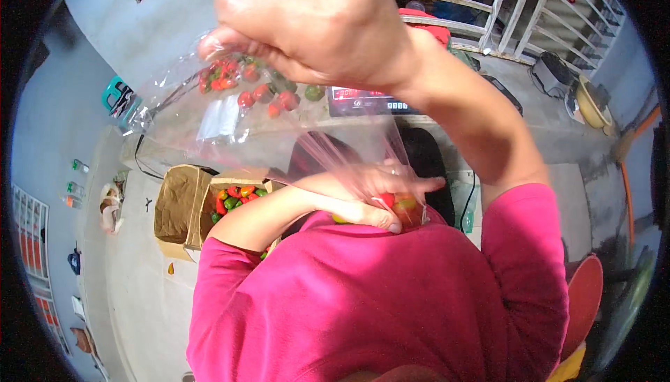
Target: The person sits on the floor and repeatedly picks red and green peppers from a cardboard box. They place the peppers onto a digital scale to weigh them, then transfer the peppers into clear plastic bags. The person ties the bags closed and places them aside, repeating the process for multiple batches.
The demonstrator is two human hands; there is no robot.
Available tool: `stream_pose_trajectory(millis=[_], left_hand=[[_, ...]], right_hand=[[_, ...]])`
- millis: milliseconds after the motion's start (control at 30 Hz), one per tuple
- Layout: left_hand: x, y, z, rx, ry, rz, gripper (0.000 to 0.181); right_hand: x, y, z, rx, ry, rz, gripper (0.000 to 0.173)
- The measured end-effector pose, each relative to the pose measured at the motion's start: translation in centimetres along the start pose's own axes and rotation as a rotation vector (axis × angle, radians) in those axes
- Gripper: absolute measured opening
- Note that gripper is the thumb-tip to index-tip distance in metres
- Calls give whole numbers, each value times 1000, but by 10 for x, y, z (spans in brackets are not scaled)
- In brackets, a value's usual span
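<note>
High in front of me, my right hand (319, 21) is closed on the top of a thin clear plastic bag (335, 144), which stretches down toward my lap. Close to my chest, my left hand (371, 188) grips the bag's lower part, its thumb against the red and orange peppers (408, 210) inside. Part of those peppers is hidden by the fingers. Through the film I see small red and green peppers (267, 98) on the concrete ledge. Beside them lies a flat stack of whitish plastic (219, 118). A digital scale (361, 105) with a lit red display is partly covered by my right forearm.
To my left stands an open cardboard box (180, 206) with red, orange and green peppers (238, 199). One loose pepper (171, 268) and a brown-and-white animal (111, 206) lie on the floor. A teal-capped bottle (123, 102), a yellow basin (591, 102) and a red chair (583, 303) stand around me.
</note>
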State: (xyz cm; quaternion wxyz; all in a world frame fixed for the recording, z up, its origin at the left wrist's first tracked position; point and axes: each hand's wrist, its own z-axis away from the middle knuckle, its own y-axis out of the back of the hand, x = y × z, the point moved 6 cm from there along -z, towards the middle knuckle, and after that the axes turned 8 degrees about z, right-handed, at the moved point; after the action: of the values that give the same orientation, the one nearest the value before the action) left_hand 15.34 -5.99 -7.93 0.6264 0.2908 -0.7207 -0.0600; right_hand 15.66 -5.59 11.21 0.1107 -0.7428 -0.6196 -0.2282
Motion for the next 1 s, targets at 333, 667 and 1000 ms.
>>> stream_pose_trajectory(millis=[333,667,1000], left_hand=[[-42,36,23,401,-33,528,32],[-93,87,58,1309,28,974,31],[-71,83,55,1252,110,-302,26]], right_hand=[[95,-40,76,-701,-629,276,39],[-35,17,177,-689,-309,64,66],[-73,-48,326,104,-2177,-1892,50]])
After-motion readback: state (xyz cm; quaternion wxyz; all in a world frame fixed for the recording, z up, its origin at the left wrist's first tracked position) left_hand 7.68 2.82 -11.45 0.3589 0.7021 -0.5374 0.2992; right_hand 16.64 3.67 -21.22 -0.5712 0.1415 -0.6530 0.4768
